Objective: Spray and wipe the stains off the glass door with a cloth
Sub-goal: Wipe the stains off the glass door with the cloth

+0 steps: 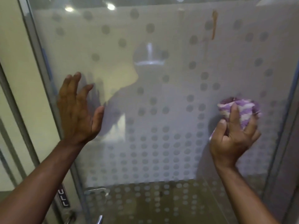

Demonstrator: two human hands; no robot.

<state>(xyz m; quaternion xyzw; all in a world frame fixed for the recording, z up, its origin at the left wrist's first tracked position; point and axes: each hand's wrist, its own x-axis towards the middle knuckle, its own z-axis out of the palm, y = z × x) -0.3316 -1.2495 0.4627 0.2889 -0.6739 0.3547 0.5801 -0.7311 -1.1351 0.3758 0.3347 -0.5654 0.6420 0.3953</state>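
Observation:
A frosted glass door [161, 78] with a pattern of grey dots fills the view. An orange-brown streak of stain [214, 25] runs down the glass at the upper right, with a fainter pale one [180, 13] to its left. My right hand [233, 136] grips a bunched purple-and-white cloth [242, 109] and holds it at the glass on the right, well below the streak. My left hand [77, 109] is raised at the door's left side, fingers spread, holding nothing. No spray bottle is visible.
The door's metal frame [37, 65] runs down the left, with a cream wall [16, 46] beyond it. A metal door handle [99, 219] shows at the bottom edge. A second frame edge [289, 110] stands at the right.

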